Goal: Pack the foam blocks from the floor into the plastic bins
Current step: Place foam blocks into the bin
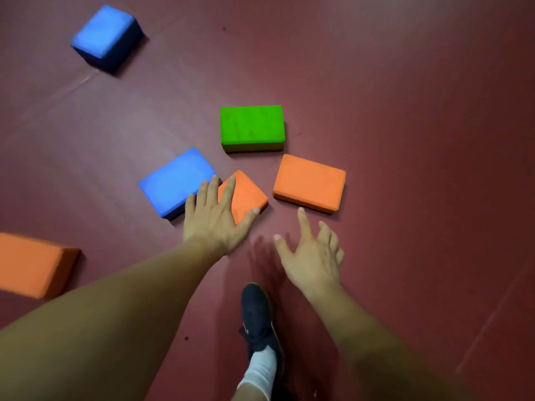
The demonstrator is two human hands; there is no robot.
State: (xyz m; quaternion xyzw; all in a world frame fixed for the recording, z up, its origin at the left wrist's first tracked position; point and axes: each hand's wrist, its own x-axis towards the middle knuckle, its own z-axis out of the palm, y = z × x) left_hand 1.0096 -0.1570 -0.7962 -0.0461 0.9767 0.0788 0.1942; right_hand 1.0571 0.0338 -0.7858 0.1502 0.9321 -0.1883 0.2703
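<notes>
My shoe [256, 314] stood on the floor [405, 111] nearest me. Just beyond it my right hand [311, 256] hung spread and empty above bare floor, its forefinger aimed at the right orange block [309, 182] but short of it. My left hand [214, 218] lay flat and splayed over the middle orange block [246, 195], thumb at its near right edge and fingers reaching its far corner, gripping nothing; I could not tell if the palm pressed down. The near blue block [173, 180] sat touching that block's left side, under my outer fingers. A left orange block [31, 264] lay well apart at the frame's edge. Past the cluster was the green block [252, 125], and the far blue block [105, 36] sat alone beyond. All lay flat on the floor, and no bin showed. I judged the foam light, soft and a bit grippy, so it was best pinched across the short sides, thumb against fingers. The blue neighbour crowded one side, so the freer right edge looked the better place for a hold. Open floor lay to the right and ahead.
</notes>
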